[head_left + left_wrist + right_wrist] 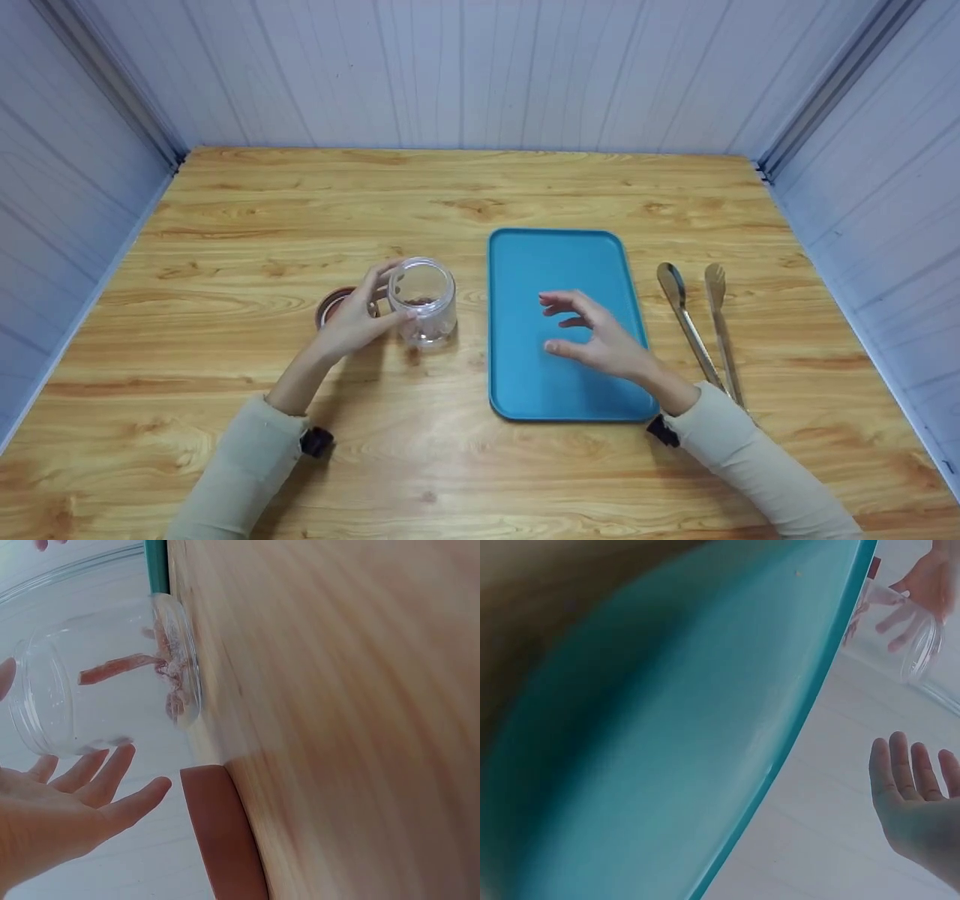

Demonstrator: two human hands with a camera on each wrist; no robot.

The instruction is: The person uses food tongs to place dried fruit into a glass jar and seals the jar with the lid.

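Observation:
A clear plastic jar without a lid stands upright on the table. A few reddish-brown strips lie in its bottom, one leaning up the wall. My left hand holds the jar from the left, thumb at the near side near the rim and fingers round the far side. Partly hidden behind that hand, a reddish-brown lid lies on the table. Over the blue tray hovers my right hand, fingers apart and loosely bent, holding nothing; the right wrist view shows its palm.
Right of the tray lie a metal spoon and a second long-handled metal utensil, their handles converging near my right sleeve. White panel walls enclose the wooden table at the back and both sides.

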